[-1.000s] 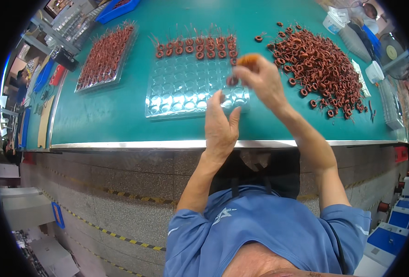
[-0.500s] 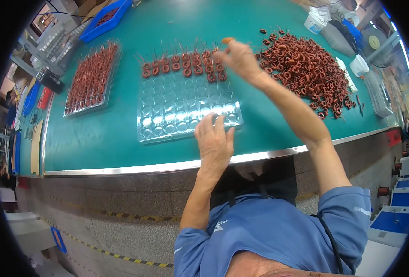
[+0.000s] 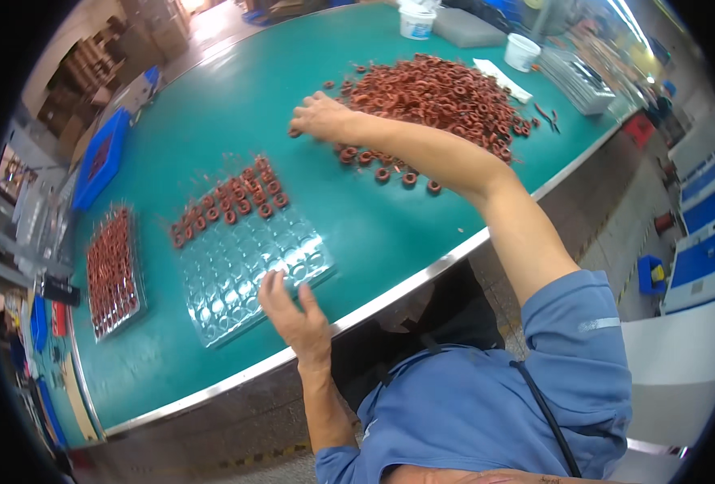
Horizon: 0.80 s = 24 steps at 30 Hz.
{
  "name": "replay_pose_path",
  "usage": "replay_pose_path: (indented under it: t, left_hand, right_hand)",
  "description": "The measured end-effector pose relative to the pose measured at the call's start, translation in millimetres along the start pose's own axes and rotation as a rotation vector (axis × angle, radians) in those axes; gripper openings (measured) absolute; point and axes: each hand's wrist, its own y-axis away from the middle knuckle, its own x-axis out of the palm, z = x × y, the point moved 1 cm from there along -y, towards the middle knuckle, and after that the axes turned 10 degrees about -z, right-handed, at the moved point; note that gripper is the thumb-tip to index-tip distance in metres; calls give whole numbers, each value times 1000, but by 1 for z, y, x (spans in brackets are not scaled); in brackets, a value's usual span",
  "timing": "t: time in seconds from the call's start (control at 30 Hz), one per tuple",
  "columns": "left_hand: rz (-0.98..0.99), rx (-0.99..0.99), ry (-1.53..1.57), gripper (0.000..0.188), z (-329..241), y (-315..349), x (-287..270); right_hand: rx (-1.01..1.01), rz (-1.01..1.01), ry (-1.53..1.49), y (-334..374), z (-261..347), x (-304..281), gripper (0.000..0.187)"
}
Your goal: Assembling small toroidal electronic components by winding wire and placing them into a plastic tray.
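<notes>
A clear plastic tray (image 3: 240, 278) with round pockets lies on the green table. Red-brown wire-wound ring coils (image 3: 232, 198) with upright leads fill its far rows, while the nearer pockets are bare. My left hand (image 3: 294, 317) is at the tray's near right corner, fingers apart and holding nothing; whether the fingertips touch the rim I cannot tell. Beyond the tray, my right hand (image 3: 323, 119) is by the left edge of a heap of loose ring coils (image 3: 434, 101). Its fingers are closed on one ring coil (image 3: 294, 132), which shows at the fingertips.
A second tray full of coils (image 3: 114, 270) lies to the left. A blue bin (image 3: 103, 157) stands at the far left edge. Beyond the heap are white tubs (image 3: 521, 52), a white cloth (image 3: 503, 79) and pliers (image 3: 548, 118). The table's metal edge (image 3: 382, 305) runs in front of me.
My view has turned, so the table sits tilted. My right hand has gone from the tray's filled far end to beside the heap. My left hand stays near the tray, fingers more spread.
</notes>
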Motion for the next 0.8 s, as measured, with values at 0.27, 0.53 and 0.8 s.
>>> replay_pose_path:
  t: [0.27,0.53,0.8]
  left_hand:
    - [160,-218,463,51,-33,-22,40]
    - [497,-331,657,26,-47,-2,54]
    - [568,-597,904,28,-71,-2,55]
  right_hand:
    - [67,-45,-903,122,96,-95,33]
    - [729,94,-1601,190,115,-115,31]
    - [621,-540,-1098,199,131,-113,12]
